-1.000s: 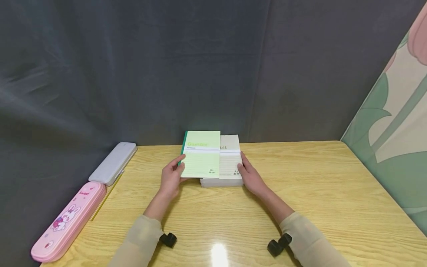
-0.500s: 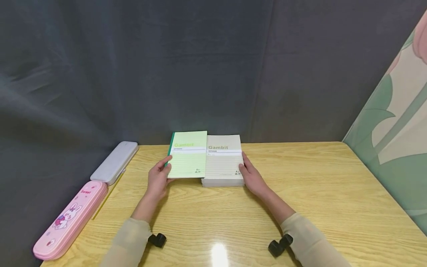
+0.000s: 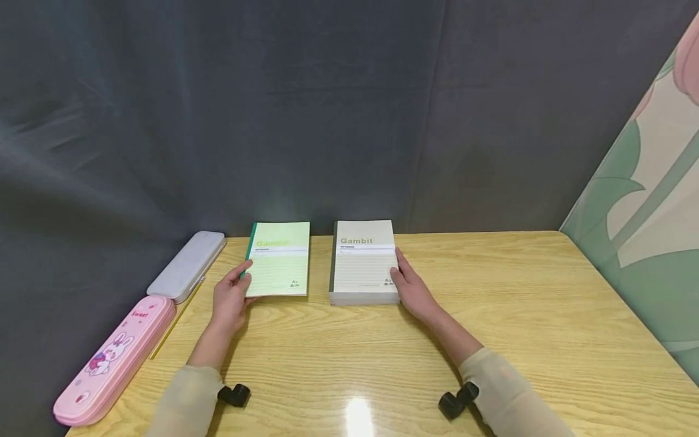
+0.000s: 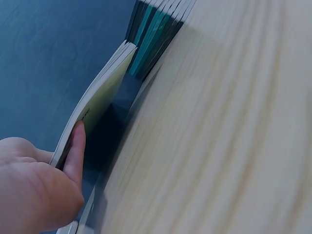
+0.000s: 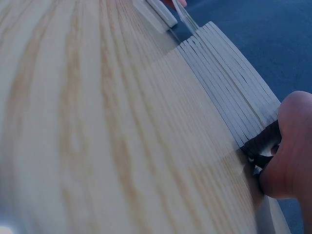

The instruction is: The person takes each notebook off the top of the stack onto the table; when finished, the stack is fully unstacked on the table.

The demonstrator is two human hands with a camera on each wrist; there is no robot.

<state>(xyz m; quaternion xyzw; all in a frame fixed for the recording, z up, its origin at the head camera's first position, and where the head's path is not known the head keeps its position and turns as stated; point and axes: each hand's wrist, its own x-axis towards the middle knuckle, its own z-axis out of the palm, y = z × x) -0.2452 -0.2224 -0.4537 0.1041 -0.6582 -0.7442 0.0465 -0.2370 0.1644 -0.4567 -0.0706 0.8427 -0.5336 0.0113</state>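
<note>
My left hand [image 3: 229,294] pinches a pale green notebook [image 3: 280,261] at its teal spine edge, the thumb on top of the cover. In the left wrist view, the green notebook [image 4: 100,95] slants up off the table. To its right stands a stack of notebooks [image 3: 363,267], its top one off-white, marked "Gambit", with a dark spine. My right hand [image 3: 415,294] grips that stack's right side, its thumb over the cover's edge. The right wrist view shows the stack's page edges [image 5: 224,80] beside the right hand [image 5: 292,151]. Teal and black spines [image 4: 156,36] show in the left wrist view.
A pink pencil case [image 3: 114,361] with a rabbit picture lies at the table's left edge. Behind it is a pale grey case [image 3: 185,267], with a thin yellow stick [image 3: 177,318] alongside. A dark curtain [image 3: 327,115] hangs behind the wooden table [image 3: 349,358].
My left hand has carried the green notebook leftward off the stack, leaving a gap between them and baring the off-white top cover. My right hand stays at the stack's side.
</note>
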